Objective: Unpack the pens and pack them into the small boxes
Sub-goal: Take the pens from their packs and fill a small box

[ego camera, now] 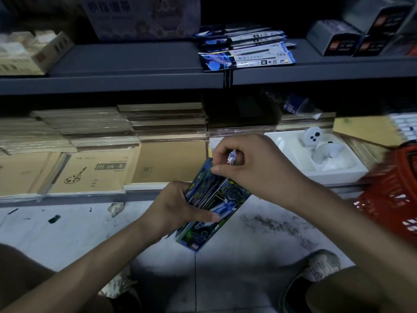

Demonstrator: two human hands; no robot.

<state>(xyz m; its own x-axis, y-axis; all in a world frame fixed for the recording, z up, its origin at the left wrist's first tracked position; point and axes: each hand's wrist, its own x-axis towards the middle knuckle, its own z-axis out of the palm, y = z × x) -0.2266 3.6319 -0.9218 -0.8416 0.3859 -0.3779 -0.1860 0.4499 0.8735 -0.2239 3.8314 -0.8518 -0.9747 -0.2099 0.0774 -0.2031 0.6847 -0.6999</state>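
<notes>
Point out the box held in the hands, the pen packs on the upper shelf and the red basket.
box (228,199), head view, on its printed front face.
pen packs (248,58), head view, on the pile's front pack.
red basket (392,190), head view, on its mesh wall.

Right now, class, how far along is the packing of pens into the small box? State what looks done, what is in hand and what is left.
Done: several packets seem to sit already in the small box, held by the left hand. In hand: the right hand pinches a foil packet at the box's open end. Left: a pile of pen packets lies on the upper shelf.
</notes>
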